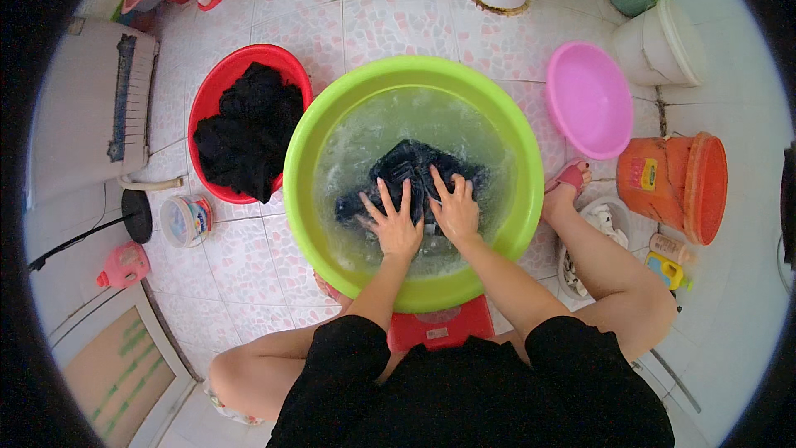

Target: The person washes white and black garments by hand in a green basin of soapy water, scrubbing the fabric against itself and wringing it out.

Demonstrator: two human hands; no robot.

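A large lime-green basin (412, 69) of cloudy, sudsy water stands on the tiled floor before me. Dark navy cloth (408, 161) lies in it, partly under the water and partly above. My left hand (393, 222) presses on the cloth's near left part, fingers spread. Beside it, my right hand (454, 206) rests on the near right part, its fingers also spread. Neither hand wraps round the cloth. What garment it is I cannot tell. Left of the basin, a red basin (199, 121) holds a heap of black clothes (253, 127).
A pink basin (589, 99), an orange bucket (655, 187) and a white bucket (657, 46) stand on the right. A red stool (442, 328) is at the green basin's near edge. On the left are a clear tub (184, 221) and a pink detergent bottle (126, 265).
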